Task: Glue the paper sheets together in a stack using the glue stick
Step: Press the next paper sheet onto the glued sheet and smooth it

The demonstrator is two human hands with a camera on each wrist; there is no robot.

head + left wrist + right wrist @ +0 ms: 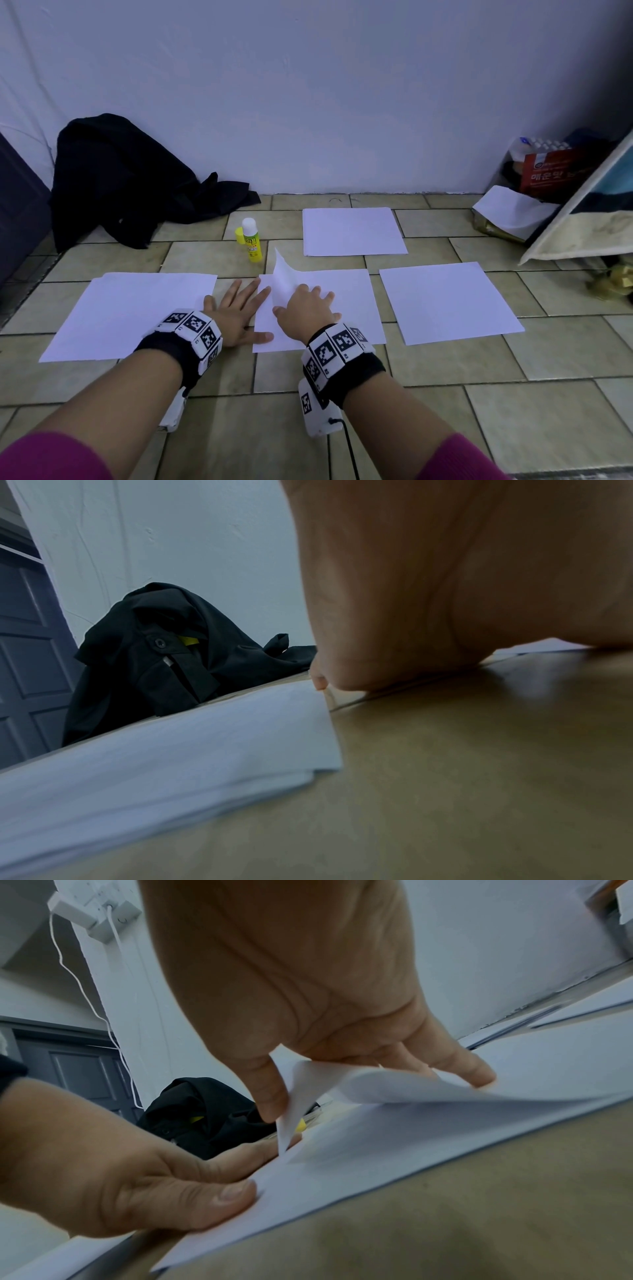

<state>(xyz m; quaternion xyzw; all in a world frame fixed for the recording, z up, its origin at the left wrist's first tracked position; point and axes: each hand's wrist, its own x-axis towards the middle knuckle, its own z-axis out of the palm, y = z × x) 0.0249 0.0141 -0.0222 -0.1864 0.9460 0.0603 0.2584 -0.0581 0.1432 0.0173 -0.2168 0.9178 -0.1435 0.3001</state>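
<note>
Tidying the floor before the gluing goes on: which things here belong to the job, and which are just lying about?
Job: yellow glue stick with loose yellow cap; four white paper piles, middle one under both hands.
Lying about: black jacket; red printed box; crumpled white paper.

Left hand (462,582) hides its own fingertips in the wrist view; paper (154,764) beside it blurs.

A pale wall (308,102) meets a beige tiled floor (445,411). A black coat (120,181) slumps against it, beside a dark panelled door (24,642).
</note>
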